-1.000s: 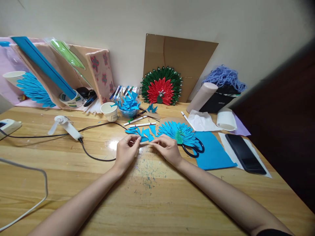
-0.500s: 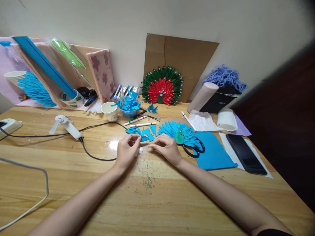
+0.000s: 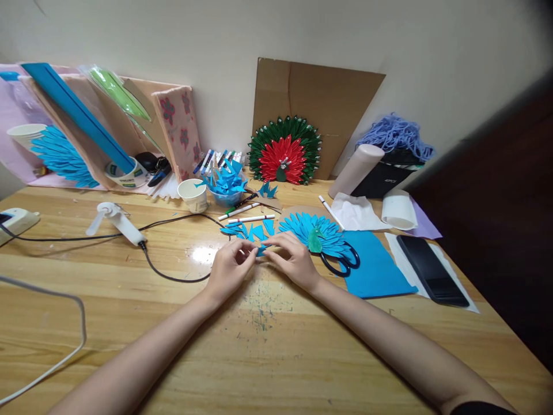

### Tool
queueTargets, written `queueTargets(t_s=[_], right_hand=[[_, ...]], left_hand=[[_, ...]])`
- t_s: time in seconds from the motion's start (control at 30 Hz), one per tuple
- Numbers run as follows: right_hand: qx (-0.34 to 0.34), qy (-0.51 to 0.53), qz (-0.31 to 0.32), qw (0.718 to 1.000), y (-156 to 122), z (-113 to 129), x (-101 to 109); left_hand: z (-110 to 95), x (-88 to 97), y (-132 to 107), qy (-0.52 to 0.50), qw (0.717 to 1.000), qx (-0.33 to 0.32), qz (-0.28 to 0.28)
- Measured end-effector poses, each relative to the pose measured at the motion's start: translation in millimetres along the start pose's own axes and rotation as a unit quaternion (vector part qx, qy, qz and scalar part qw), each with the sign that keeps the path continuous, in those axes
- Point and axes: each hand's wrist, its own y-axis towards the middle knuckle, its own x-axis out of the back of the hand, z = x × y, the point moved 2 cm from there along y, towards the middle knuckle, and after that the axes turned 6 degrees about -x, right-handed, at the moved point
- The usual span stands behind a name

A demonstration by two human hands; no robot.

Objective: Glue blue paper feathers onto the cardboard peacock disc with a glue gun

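Both hands meet low over the pale wooden table (image 3: pixel 268 346). I see my left hand (image 3: pixel 230 270) and right hand (image 3: pixel 294 262) each closed in a narrow pinch on one small folded blue paper piece (image 3: pixel 261 251). The piece lies between the two sets of fingertips, largely hidden by them. Loose blue paper triangles (image 3: pixel 253 231) lie just behind the hands. A blue paper peacock fan (image 3: pixel 302 227) and black-handled scissors (image 3: pixel 345 262) lie just beside the right hand.

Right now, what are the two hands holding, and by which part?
A small blue paper piece, pinched at its ends by the left hand and the right hand.
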Motion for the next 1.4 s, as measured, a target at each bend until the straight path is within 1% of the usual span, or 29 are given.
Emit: queueTargets(t_s=[0.07,0.13,0.3,0.43,0.53,0.63,0.7,0.73,0.8,0.9,1.0,1.1,1.3,1.4], right_hand=[[0.008,0.002,0.018,1.0,0.0,1.4,-0.7],[0.014,0.0,0.022,1.0,-0.1,2.5,-0.8],[0.029,-0.005,0.013,0.999,-0.5,4.0,-1.0],[0.021,-0.008,0.011,1.0,-1.1,4.2,-1.9],[-0.007,-0.015,-0.011,1.0,-1.0,2.0,-0.9],[-0.047,-0.018,-0.045,0.998,-0.3,-1.5,1.8],[-0.052,-0.012,-0.054,0.997,-0.1,-2.4,3.0],[-0.044,-0.008,-0.051,0.998,-0.1,-1.9,3.1],[-0.019,-0.004,-0.033,0.999,-0.6,0.2,2.4],[0.014,-0.004,0.002,1.0,-1.7,3.3,0.3],[0.018,-0.002,0.005,1.0,-2.4,3.5,-0.7],[0.012,-0.001,-0.002,1.0,-2.7,2.3,-0.6],[0.012,-0.013,-0.011,1.0,-2.6,3.5,0.4],[0.023,-0.023,-0.011,0.999,-2.7,4.3,-0.2]], left_hand=[[-2.9,-0.8,-0.6,0.016,0.999,-0.027,0.011],[-5.0,-1.2,-0.9,0.019,0.999,-0.042,0.021],[-7.0,-1.5,-1.1,0.02,0.998,-0.051,0.031],[-6.4,-2.4,-0.8,0.024,0.998,-0.051,0.032],[-2.1,-1.0,0.4,0.006,1.0,-0.025,0.014],[5.4,3.7,2.7,-0.038,0.998,0.03,-0.03],[8.6,6.6,4.3,-0.055,0.996,0.055,-0.051],[8.9,7.3,4.9,-0.057,0.995,0.058,-0.05],[7.0,6.5,5.1,-0.053,0.997,0.046,-0.027],[1.2,2.4,3.2,-0.03,0.999,0.004,0.023],[-1.9,-0.7,1.2,-0.013,0.999,-0.02,0.037],[-1.3,-1.8,1.2,-0.014,0.999,-0.016,0.046],[-2.7,-2.3,2.5,-0.006,0.996,-0.019,0.092],[-3.0,-2.3,2.4,-0.025,0.994,-0.008,0.104]])
